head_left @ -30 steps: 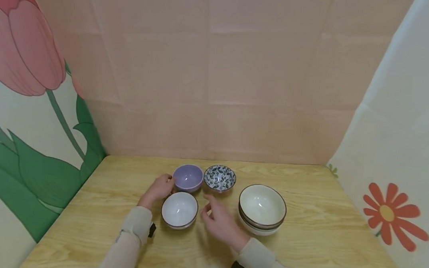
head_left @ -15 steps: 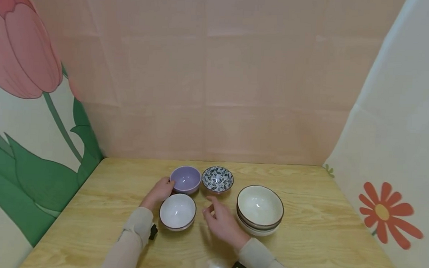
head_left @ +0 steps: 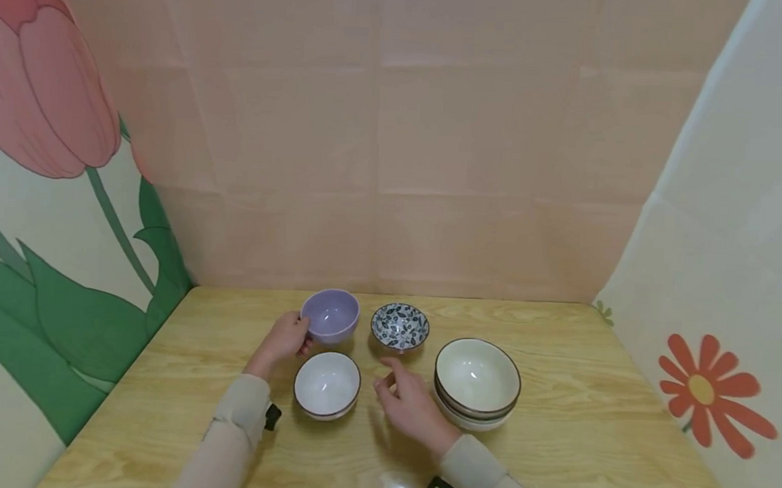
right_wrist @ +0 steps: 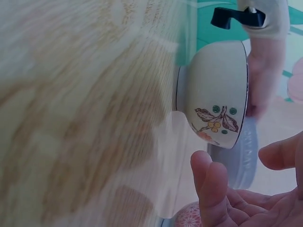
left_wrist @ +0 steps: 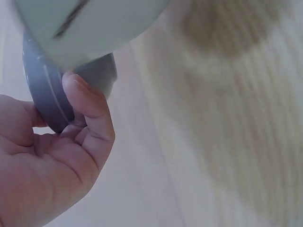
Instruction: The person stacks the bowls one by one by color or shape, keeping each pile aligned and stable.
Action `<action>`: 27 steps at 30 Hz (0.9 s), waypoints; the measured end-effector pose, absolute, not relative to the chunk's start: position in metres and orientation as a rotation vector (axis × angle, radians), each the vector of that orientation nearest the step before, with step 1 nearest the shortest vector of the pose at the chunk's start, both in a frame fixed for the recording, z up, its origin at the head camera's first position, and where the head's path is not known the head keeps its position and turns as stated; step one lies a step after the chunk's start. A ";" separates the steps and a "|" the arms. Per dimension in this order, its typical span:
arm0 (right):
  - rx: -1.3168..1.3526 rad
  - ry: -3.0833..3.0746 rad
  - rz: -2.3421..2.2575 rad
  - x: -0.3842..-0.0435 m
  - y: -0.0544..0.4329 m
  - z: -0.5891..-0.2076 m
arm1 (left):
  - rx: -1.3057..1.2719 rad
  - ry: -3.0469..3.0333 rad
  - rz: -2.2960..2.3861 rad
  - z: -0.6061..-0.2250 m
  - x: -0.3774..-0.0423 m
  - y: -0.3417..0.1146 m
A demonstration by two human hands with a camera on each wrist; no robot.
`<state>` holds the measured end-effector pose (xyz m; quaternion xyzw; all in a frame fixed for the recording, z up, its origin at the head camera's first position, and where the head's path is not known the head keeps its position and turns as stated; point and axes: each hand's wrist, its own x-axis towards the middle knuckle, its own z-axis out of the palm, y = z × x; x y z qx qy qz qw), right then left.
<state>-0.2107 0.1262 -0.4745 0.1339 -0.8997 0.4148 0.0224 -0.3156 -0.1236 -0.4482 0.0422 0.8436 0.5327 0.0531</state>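
My left hand (head_left: 285, 338) grips the purple bowl (head_left: 332, 318) at its left side, thumb at the rim and fingers curled below. In the left wrist view the bowl's wall (left_wrist: 45, 87) looks grey, and the pale side of another bowl (left_wrist: 99, 28) covers part of it. Just nearer stands a white bowl (head_left: 327, 383) with a dark rim; the right wrist view shows a leaf-and-berry print on its outside (right_wrist: 215, 90). My right hand (head_left: 413, 405) hovers between this bowl and the cream stack, fingers loosely bent, nothing in them.
A blue-and-white leaf-patterned bowl (head_left: 400, 327) stands right of the purple one. Several cream bowls with brown rims are stacked (head_left: 477, 379) farther right. Behind the wooden table (head_left: 586, 427) hangs a pink cloth (head_left: 394, 164), with flower-printed cloths at both sides.
The purple bowl has risen and shifted left and back in my left hand, away from the white and patterned bowls. My right hand has barely moved.
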 end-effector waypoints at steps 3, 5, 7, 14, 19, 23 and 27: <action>0.408 -2.789 1.281 -0.211 0.128 -0.475 | 0.121 2.587 1.600 -0.439 -0.311 -0.127; 0.405 -2.796 1.282 -0.211 0.128 -0.476 | 0.120 2.597 1.582 -0.434 -0.307 -0.130; 0.408 -2.800 1.282 -0.211 0.128 -0.476 | 0.126 2.600 1.582 -0.429 -0.303 -0.133; 0.407 -2.793 1.294 -0.211 0.129 -0.473 | 0.190 2.594 1.612 -0.414 -0.287 -0.142; 0.409 -2.789 1.301 -0.212 0.129 -0.475 | 0.241 2.634 1.576 -0.407 -0.274 -0.147; 0.413 -2.783 1.303 -0.212 0.128 -0.475 | 0.273 2.645 1.547 -0.404 -0.264 -0.148; 0.429 -2.779 1.275 -0.213 0.127 -0.476 | 0.309 2.662 1.509 -0.400 -0.253 -0.151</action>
